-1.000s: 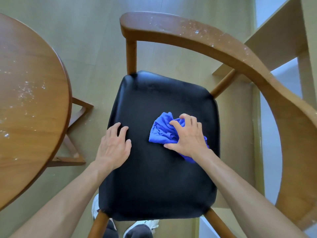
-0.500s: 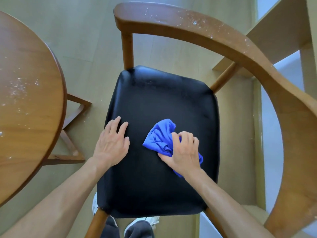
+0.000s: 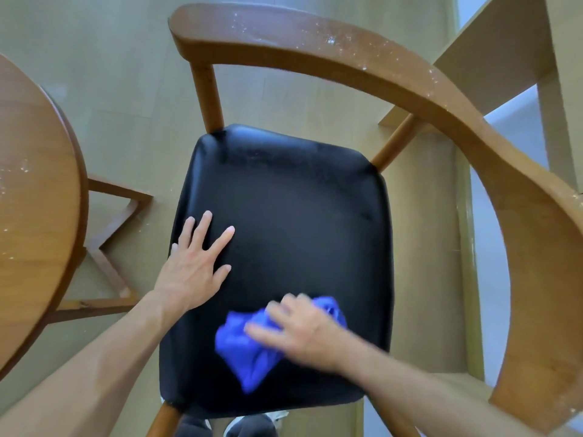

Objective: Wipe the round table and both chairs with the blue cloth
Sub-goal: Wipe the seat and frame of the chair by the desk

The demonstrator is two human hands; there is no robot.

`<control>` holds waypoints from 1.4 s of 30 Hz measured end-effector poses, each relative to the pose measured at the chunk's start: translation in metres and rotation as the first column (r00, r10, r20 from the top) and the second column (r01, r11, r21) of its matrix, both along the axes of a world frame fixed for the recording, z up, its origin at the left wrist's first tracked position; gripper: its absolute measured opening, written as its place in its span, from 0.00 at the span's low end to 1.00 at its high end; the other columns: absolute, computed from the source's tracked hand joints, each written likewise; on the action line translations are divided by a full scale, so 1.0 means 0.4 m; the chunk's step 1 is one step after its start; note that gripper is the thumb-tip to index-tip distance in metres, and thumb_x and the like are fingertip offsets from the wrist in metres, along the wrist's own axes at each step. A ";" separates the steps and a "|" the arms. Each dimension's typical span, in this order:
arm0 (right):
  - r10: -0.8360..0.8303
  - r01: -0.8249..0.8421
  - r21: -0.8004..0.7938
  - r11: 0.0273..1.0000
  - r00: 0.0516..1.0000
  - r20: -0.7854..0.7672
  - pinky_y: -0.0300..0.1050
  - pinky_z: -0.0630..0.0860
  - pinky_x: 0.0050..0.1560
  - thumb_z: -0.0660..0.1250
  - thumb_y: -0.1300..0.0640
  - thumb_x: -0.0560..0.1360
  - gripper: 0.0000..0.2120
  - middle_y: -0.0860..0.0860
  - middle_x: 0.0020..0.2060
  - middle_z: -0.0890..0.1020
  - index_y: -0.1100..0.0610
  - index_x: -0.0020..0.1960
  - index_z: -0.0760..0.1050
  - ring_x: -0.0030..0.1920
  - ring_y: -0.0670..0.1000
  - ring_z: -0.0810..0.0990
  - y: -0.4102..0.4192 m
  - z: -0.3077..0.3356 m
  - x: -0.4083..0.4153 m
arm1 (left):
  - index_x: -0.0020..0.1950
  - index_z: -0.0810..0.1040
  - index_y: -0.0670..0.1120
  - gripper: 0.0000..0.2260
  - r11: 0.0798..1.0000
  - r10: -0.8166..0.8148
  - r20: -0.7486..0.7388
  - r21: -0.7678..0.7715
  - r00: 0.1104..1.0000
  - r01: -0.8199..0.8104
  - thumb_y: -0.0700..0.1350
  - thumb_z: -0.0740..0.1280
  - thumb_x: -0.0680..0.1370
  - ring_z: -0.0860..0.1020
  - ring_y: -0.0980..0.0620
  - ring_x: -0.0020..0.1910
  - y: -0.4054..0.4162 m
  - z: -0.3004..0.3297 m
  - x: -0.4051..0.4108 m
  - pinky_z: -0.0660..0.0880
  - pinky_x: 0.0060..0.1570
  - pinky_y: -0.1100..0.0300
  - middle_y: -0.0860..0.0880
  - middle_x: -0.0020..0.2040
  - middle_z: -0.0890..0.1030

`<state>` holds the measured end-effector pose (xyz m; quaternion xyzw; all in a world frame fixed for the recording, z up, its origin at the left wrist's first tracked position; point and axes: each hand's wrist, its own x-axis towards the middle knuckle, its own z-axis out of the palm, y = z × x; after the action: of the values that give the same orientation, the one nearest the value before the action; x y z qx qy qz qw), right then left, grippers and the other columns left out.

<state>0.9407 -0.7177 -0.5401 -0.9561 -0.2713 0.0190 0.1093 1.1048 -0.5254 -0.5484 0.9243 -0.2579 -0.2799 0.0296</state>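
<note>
Head view: right hand [image 3: 303, 332], blurred, presses the bunched blue cloth [image 3: 249, 357] on the black seat [image 3: 299, 222] beyond left hand [image 3: 194, 266], flat; overlapping strokes should cover every corner.

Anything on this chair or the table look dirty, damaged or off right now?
White specks dot the chair's curved backrest rail and the round table. The black seat looks clean where the right hand presses the blue cloth.

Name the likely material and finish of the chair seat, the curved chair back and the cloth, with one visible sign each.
Chair seat: black leather or vinyl, which cannot be told; smooth with soft sheen.
Curved chair back: varnished mid-brown wood, likely; faint grain, white specks on top.
Cloth: blue fabric, perhaps microfibre; bunches in soft folds under the right hand.
</note>
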 end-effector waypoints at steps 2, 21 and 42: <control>-0.289 0.293 -0.026 0.956 0.952 0.100 0.50 0.72 0.33 0.71 0.60 0.66 0.23 0.59 0.42 0.79 0.53 0.62 0.78 0.34 0.58 0.74 -0.120 -0.004 0.123 | 0.77 0.45 0.60 0.31 1.000 0.028 -0.013 -0.014 1.000 -0.028 0.58 0.58 0.79 0.36 0.46 0.76 0.005 -0.004 -0.003 0.59 0.72 0.44 0.50 0.78 0.36; 0.113 -0.145 -0.173 0.974 0.977 -0.181 0.49 0.72 0.37 0.66 0.58 0.70 0.21 0.55 0.48 0.77 0.48 0.62 0.74 0.41 0.57 0.73 -0.146 0.028 0.092 | 0.77 0.49 0.60 0.31 0.994 0.082 -0.048 -0.064 0.995 -0.085 0.56 0.62 0.78 0.37 0.47 0.76 -0.002 0.003 -0.003 0.59 0.72 0.43 0.51 0.78 0.39; -0.871 0.771 -0.423 0.476 0.349 -0.345 0.55 0.67 0.59 0.61 0.68 0.68 0.28 0.53 0.61 0.70 0.54 0.67 0.63 0.61 0.59 0.69 -0.319 0.080 -0.087 | 0.76 0.34 0.56 0.53 0.958 -0.163 -0.079 0.226 0.984 0.177 0.60 0.73 0.69 0.34 0.36 0.74 -0.019 0.056 -0.130 0.68 0.65 0.43 0.41 0.73 0.28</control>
<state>0.9061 -0.8452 -0.5082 -0.9217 0.2909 0.2430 0.0825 1.0527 -0.5332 -0.5258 0.8872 -0.3007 -0.3368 -0.0951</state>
